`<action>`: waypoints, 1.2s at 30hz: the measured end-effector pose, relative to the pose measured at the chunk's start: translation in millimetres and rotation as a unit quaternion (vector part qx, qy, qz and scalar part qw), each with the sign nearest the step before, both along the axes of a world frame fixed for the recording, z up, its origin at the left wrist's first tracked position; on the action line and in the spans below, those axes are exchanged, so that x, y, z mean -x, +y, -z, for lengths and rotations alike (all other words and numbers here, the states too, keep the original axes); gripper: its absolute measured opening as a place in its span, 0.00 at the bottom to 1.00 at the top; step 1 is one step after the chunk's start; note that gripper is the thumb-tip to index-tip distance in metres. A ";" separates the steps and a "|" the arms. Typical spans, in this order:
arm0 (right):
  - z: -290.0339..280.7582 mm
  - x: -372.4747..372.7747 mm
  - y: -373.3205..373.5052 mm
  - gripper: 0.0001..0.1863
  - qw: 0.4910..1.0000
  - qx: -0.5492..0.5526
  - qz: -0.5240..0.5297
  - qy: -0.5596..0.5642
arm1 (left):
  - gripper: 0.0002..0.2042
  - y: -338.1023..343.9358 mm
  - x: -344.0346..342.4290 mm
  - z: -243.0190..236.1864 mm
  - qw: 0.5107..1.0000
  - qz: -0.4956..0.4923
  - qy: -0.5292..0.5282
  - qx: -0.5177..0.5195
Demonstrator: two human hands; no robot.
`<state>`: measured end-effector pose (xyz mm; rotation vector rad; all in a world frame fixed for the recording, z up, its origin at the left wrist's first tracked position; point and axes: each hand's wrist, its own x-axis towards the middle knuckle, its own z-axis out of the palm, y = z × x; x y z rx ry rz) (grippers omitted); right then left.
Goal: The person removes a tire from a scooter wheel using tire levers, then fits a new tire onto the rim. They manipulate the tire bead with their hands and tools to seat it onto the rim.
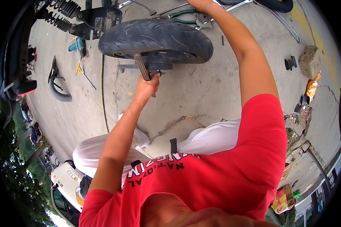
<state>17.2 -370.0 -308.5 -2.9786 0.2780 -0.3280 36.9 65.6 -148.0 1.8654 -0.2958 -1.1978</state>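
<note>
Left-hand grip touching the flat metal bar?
Touching. The head view shows the left-hand grip closed around the flat metal bar, which emerges above and below it.

I watch through one fisheye on the wearer's head, facing down past the shirt (219, 178), which looms close across the lower frame. The tyre (155, 39) sits farther off at upper centre, the ground (201, 90) spreading behind; black rounds off the corners.
</note>
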 end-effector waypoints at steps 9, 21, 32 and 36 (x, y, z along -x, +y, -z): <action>-99.9 143.1 64.6 0.15 0.983 0.036 0.174 0.052 | 0.23 -22.2 1.1 -9.5 0.999 0.048 -0.011 0.003; -197.9 349.3 363.3 0.21 0.613 -0.555 0.560 -0.047 | 0.13 -22.0 -4.1 -10.2 0.998 0.049 0.048 0.008; -92.3 251.1 401.8 0.19 0.839 -0.426 0.301 0.153 | 0.15 -33.8 -6.7 -9.5 0.993 0.072 0.083 0.050; -53.3 242.3 353.5 0.26 0.929 -0.272 0.251 -0.001 | 0.15 -22.3 -4.8 -7.9 0.991 0.069 0.096 0.065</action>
